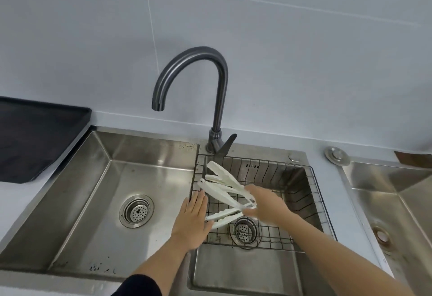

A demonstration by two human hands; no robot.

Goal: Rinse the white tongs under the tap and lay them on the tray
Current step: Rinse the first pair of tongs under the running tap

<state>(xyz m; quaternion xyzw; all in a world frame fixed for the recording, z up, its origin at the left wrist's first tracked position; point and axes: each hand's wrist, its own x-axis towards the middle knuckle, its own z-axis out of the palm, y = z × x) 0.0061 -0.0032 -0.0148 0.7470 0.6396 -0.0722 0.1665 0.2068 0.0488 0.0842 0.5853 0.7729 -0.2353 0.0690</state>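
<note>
Here the right hand (264, 204) is gripping white tongs (222, 184) over the wire basket (301, 204); left hand (192, 218) lying flat, empty; next, carrying them under the dry tap (161, 99).

Both forearms are bare. The left hand (192, 217) and the right hand (264, 203) wear nothing; a dark sleeve (140, 287) covers the left upper arm.

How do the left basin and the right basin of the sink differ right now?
1. The left basin is bare, while the right basin holds a wire rack.
2. The tap spout hangs over the left basin, not the right basin.
3. White tongs, gripped by the right hand, sit over the right basin; the left hand lies flat on the divider.

Both are steel with round drains, and no water runs.
</note>
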